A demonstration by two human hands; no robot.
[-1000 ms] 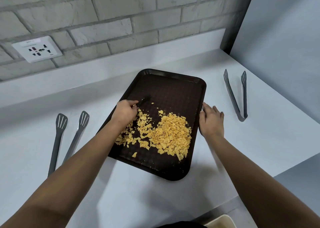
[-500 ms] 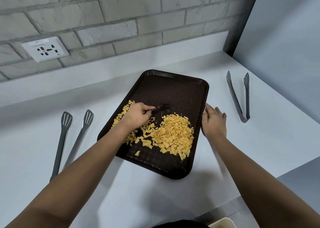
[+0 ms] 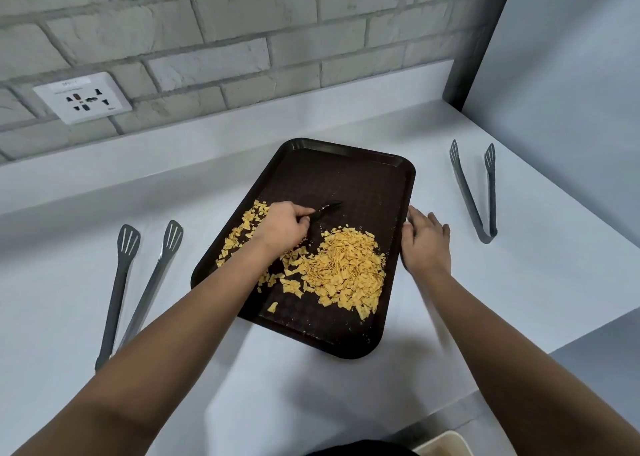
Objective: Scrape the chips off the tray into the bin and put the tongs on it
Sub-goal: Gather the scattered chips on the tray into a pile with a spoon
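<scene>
A person's left hand (image 3: 282,227) grips a small dark utensil (image 3: 325,209) over a tray (image 3: 349,175) mid-worktop (image 3: 519,282), chips (image 3: 341,270) heaped toward its right near half. The right hand (image 3: 427,244) rests, fingers straight, against the tray's right rim. Tongs (image 3: 476,192) lie near the right edge, another pair (image 3: 138,282) at left. A bin's (image 3: 441,445) corner shows below the front edge.

the tray (image 3: 349,178) is dark brown with a fine dotted texture. the chips (image 3: 343,268) are golden yellow. a black utensil (image 3: 325,209) lies over them. both tongs, left (image 3: 138,282) and right (image 3: 474,192), are grey. the desk (image 3: 519,282) is white, the brick wall (image 3: 242,22) pale grey, the socket plate (image 3: 83,97) white.
</scene>
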